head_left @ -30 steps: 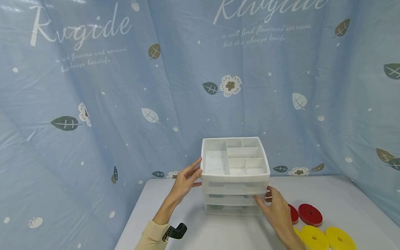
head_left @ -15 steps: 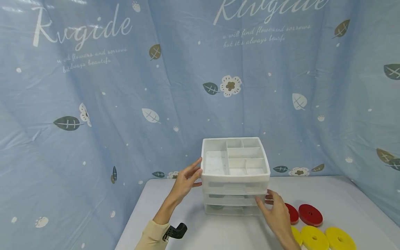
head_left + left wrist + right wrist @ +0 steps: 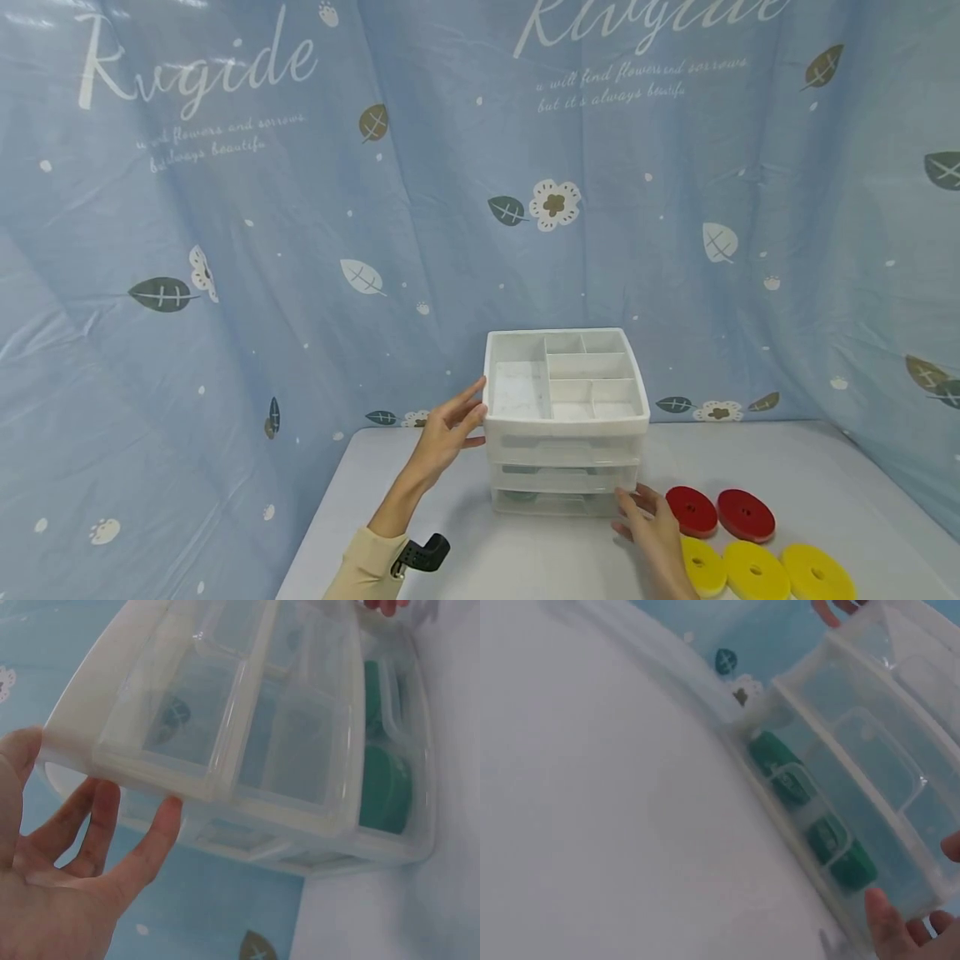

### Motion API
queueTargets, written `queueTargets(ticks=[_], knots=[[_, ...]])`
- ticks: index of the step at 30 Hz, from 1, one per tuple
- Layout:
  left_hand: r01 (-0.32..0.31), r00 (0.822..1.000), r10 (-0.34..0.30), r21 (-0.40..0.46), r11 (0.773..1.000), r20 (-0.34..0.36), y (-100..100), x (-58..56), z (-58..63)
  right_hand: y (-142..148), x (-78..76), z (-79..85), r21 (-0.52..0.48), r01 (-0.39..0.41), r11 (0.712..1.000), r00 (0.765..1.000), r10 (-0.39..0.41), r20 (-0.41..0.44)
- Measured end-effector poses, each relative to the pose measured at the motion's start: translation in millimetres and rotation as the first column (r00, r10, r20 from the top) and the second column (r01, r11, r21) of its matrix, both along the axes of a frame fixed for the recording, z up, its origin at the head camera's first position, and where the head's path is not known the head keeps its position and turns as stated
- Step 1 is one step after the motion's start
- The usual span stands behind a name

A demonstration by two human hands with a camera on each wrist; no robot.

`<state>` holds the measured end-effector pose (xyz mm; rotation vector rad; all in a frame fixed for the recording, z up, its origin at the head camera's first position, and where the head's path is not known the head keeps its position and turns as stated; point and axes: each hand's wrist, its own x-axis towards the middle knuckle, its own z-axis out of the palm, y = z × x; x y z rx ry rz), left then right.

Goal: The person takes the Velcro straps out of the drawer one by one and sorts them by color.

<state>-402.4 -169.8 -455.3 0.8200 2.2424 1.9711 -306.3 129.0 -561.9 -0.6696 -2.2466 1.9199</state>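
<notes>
A white plastic drawer unit (image 3: 567, 425) with three clear drawers and a divided top tray stands at the back of the table. My left hand (image 3: 442, 435) rests its spread fingertips on the unit's left side near the top rim. My right hand (image 3: 652, 529) is at the lower right front corner, its fingertips right at the end of the bottom drawer (image 3: 551, 503). Two green round pieces show through the bottom drawer in the wrist views, one green piece (image 3: 841, 853) nearer the right hand and another green piece (image 3: 780, 769) farther left. The upper two drawers look pushed in.
Right of my right hand lie two red discs with center holes, the outer red disc (image 3: 746, 515) beside the other. Three yellow discs, including the rightmost yellow disc (image 3: 817, 572), lie in front of them. A blue printed curtain (image 3: 420, 208) hangs behind the white table (image 3: 720, 450).
My right hand has slid down the unit's right side from the middle drawer to the bottom drawer's corner. My left hand and the drawer unit have stayed in place.
</notes>
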Motion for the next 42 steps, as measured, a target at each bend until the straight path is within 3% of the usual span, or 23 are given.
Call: queueTargets(ticks=[3,8,18,26,35,42], knots=[[-0.005,1.0,0.005,0.002,1.0,0.002,0,-0.4,0.4,-6,0.1,-3.6,-0.211,0.025,0.977,0.999,-0.019,0.03],[-0.008,1.0,0.008,0.011,1.0,0.008,1,0.4,1.2,-14,2.9,-10.1,-0.48,0.002,0.877,1.0,0.009,0.02],[0.009,1.0,-0.009,-0.009,1.0,-0.016,-2,0.9,2.1,-24,0.8,-21.0,-0.645,-0.023,0.764,0.999,0.047,0.021],[0.003,1.0,-0.003,-0.01,1.0,-0.018,-1,0.4,2.0,-42,-2.2,-19.4,-0.729,-0.046,0.682,0.997,0.077,0.009],[0.005,1.0,-0.005,-0.001,1.0,-0.009,-2,1.1,1.4,-58,-2.4,-17.8,-0.828,-0.104,0.551,0.993,0.106,-0.054],[0.009,1.0,-0.009,0.007,1.0,0.0,0,1.7,1.3,-63,-8.9,-16.2,-0.857,-0.11,0.504,0.994,0.061,-0.091]])
